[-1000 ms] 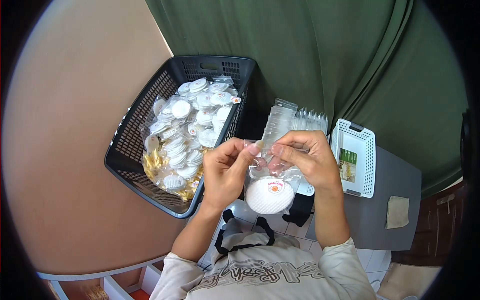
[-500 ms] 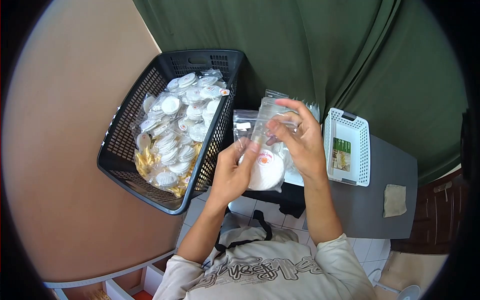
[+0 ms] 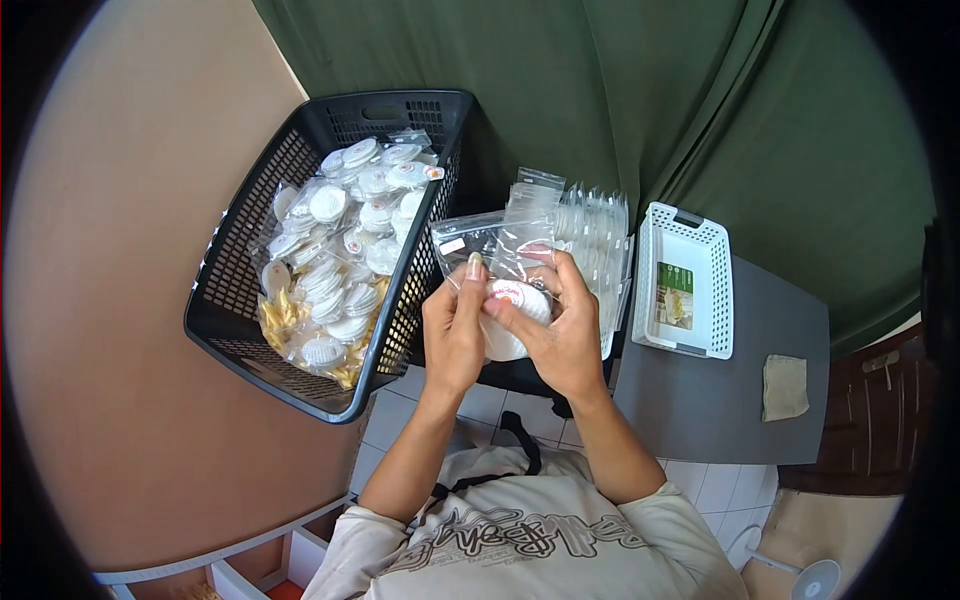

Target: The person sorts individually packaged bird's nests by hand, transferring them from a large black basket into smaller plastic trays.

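Both my hands hold a clear zip bag with round white pads and a red-and-white round label inside. My left hand grips the bag's left side, its thumb pointing up near the top. My right hand closes on the right side, thumb across the label. The bag's open-looking upper part spreads above my fingers. Just behind it stands a row of clear bags in a white tray. To the left, a black basket holds many similar bags of white pads, some with yellow items.
A white basket with a green printed card sits on the grey table at right. A folded beige cloth lies near the table's right end. A green curtain hangs behind, and a small fan is at lower right.
My right hand has come down from the bag's top onto its right side and label. My left hand has shifted slightly left. The row of clear bags shows more.
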Demonstrator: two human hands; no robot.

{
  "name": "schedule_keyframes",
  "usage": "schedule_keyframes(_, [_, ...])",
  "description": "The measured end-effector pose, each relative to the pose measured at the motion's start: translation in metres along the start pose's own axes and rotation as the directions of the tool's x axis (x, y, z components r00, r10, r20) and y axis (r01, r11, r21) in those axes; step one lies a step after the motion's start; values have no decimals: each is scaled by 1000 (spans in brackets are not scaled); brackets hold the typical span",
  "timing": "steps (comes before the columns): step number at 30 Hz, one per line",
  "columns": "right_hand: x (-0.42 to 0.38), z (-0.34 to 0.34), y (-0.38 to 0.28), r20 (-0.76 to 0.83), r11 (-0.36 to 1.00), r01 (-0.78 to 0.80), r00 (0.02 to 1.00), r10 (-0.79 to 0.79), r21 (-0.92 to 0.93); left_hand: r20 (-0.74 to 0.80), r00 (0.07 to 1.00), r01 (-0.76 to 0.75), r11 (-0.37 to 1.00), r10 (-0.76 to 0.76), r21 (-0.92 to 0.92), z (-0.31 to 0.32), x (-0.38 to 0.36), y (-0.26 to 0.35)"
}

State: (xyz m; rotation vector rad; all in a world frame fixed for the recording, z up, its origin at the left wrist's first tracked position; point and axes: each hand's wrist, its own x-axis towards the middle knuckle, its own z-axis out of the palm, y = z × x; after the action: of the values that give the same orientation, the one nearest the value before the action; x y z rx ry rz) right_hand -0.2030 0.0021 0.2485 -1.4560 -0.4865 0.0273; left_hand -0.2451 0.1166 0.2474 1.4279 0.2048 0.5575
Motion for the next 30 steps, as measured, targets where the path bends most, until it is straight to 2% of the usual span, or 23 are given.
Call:
schedule_keyframes(1, [-1,-2,3,-2,1000,-3,1000,3,-2,-6,999,35,998,-35,-51,-1,-1,0])
schedule_keyframes(3, [-4,-7,11,79,999,32,996,-35,29,12,1000,-2,1000,2,-27,-7,-3,-7])
schedule_keyframes(4, [-7,-9,8,89,988,-42,996,28,150,36,995,-96,992,93,80,-11,-4,-16])
schedule_keyframes(5, [-11,-12,10,82,988,-50,996,39,143,72,982,-187,966,176,180,-13,-6,-23])
schedule_keyframes(6, [-16,-18,16,130,968,-158,982,134,196,94,968,-246,946,231,209,-14,-7,-27])
schedule_keyframes(7, [-22,-23,22,181,933,-264,958,223,244,103,970,-238,950,221,201,-15,-10,-33])
schedule_keyframes(9, [-39,-33,40,150,919,-309,949,279,247,175,964,-236,946,200,222,-20,-23,-45])
schedule_keyframes(10, [-47,-42,55,130,876,-381,925,358,295,228,969,-153,952,92,266,-27,-31,-51])
schedule_keyframes(11, [-54,-50,65,115,826,-444,894,433,348,241,967,-149,954,85,261,-30,-38,-56])
schedule_keyframes(13, [-55,-64,46,132,825,-438,898,420,357,411,911,-172,935,31,311,-32,-45,-64])
schedule_keyframes(15, [-64,-79,38,99,922,-351,936,339,162,475,880,-161,939,-2,303,-31,-48,-75])
schedule_keyframes(16, [-69,-88,37,181,927,-367,920,348,81,555,829,-102,954,-76,283,-28,-49,-78])
schedule_keyframes(17, [-72,-96,34,172,922,-379,916,362,78,629,764,-39,963,-144,268,-24,-50,-82])
schedule_keyframes(18, [-73,-104,29,243,931,-355,898,366,-91,703,678,-23,950,-214,312,-20,-47,-82])
schedule_keyframes(19, [-74,-111,24,314,916,-309,870,380,-254,707,672,-12,951,-222,309,-15,-48,-86])
schedule_keyframes(21, [-76,-125,21,267,907,-304,884,383,-292,678,720,-98,946,-146,308,0,-51,-95])
schedule_keyframes(22, [-77,-134,22,191,904,-263,921,339,-336,665,717,-11,951,-208,309,4,-51,-96])
schedule_keyframes(23, [-77,-140,22,117,897,-224,951,288,-381,662,719,-4,952,-211,307,8,-50,-100])
schedule_keyframes(24, [-74,-145,21,119,894,-229,948,294,-385,619,781,-157,932,-86,328,13,-48,-105])
schedule_keyframes(25, [-68,-149,18,60,861,-190,968,246,-472,575,817,-299,885,44,358,17,-48,-110])
schedule_keyframes(27, [-55,-152,21,7,814,-158,981,195,-559,473,877,-333,822,88,463,27,-44,-116])
schedule_keyframes(29, [-44,-151,40,25,795,-53,996,85,-604,377,926,-214,824,1,525,35,-44,-124])
schedule_keyframes(30, [-39,-151,53,54,793,-50,993,104,-607,379,925,-215,825,1,523,37,-46,-130])
